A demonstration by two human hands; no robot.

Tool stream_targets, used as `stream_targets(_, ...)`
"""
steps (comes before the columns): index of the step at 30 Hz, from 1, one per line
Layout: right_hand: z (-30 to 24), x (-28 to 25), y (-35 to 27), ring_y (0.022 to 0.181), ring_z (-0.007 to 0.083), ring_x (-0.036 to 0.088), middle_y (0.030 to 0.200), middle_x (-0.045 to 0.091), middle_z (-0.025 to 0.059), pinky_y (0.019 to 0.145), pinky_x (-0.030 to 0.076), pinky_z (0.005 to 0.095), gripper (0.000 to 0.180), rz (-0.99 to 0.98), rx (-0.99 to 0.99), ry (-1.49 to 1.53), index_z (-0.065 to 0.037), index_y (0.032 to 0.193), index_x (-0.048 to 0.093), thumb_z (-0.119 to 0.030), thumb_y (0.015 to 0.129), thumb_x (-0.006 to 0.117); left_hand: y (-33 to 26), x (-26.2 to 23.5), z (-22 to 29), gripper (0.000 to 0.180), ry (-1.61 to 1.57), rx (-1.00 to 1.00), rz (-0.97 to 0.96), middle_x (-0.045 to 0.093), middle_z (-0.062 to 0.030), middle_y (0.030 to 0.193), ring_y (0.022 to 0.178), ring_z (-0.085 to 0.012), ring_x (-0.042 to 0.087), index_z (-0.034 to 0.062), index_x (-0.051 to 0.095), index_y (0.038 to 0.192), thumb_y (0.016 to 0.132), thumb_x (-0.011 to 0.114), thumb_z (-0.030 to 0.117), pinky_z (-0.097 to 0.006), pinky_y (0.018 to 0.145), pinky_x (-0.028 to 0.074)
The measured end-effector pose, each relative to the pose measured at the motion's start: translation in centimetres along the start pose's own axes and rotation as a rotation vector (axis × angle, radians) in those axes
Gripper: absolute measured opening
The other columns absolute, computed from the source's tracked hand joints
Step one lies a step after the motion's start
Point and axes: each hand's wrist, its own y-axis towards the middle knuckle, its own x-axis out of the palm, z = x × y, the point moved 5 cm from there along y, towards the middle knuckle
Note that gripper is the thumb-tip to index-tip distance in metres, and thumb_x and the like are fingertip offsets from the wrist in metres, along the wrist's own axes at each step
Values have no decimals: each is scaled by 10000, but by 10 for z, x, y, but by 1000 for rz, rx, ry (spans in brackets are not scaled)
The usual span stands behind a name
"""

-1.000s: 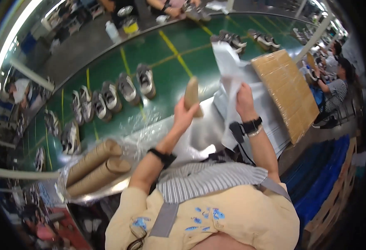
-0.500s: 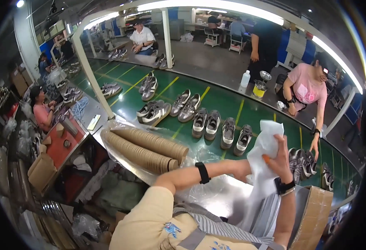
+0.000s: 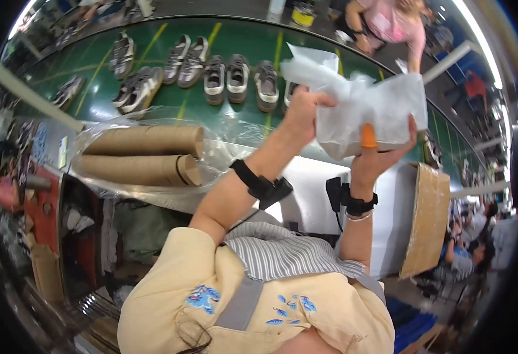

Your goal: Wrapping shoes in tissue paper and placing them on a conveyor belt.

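My left hand (image 3: 304, 113) is closed on the left part of some thin white wrapping paper (image 3: 383, 106), translucent and crumpled, held up in front of me. Below its right part is my right hand (image 3: 381, 158), its thumb in an orange finger cot lying on the near side and its other fingers partly hidden behind the sheet. Past the paper, grey and white sneakers (image 3: 238, 79) stand in pairs on a green conveyor (image 3: 170, 44); one shoe is partly covered by the paper and my left hand.
Two long stacks of brown curved pieces (image 3: 141, 141) lie in clear plastic at the left. A cardboard box panel (image 3: 429, 221) stands on the right beside the shiny metal table (image 3: 309, 183). Across the conveyor, a person in pink (image 3: 389, 23) reaches toward it.
The paper has spread wider between my hands, and my left hand has come up onto its left part. My view has tipped downward, showing more of my clothing.
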Motion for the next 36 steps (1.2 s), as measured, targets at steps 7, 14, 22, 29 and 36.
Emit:
stream_targets(7,22,5,-2,849,160,513,1011,518,88,713,424,279,398,-521,-122,-424,5,1046,559,-166,759,775,-22,-11,-59,424,404,-241,52,576,-64,1182,1073,-177,576,29,425,1313,902,508,92,-341,924,467)
stream_targets(14,111,27,-15,826,211,559,1096,534,164,722,458,294,573,-436,435,-158,42,1229,457,-211,800,739,-22,-44,-66,523,554,-97,-108,518,-82,1255,1184,-164,491,31,336,1353,899,591,78,-332,1020,381)
stream_targets(22,130,53,-54,1027,329,627,1126,601,244,858,484,379,601,-541,279,-483,-16,1276,454,-156,770,748,54,-114,-46,401,179,-135,98,566,-97,1149,1037,-189,579,3,438,1234,882,627,39,-339,898,479)
stream_targets(29,198,50,-37,628,365,666,703,656,195,596,518,378,422,-515,542,-543,-23,1105,471,-43,732,669,165,-207,-45,463,1270,-195,-56,550,-121,1146,1117,-272,531,38,461,1189,775,668,41,-386,959,434)
stream_targets(36,283,73,-28,646,267,667,849,637,188,492,545,353,370,-459,1237,-273,-4,1067,422,29,766,635,250,-246,-68,415,1965,254,-684,558,-173,965,909,-369,588,31,472,1021,682,693,125,-446,764,502)
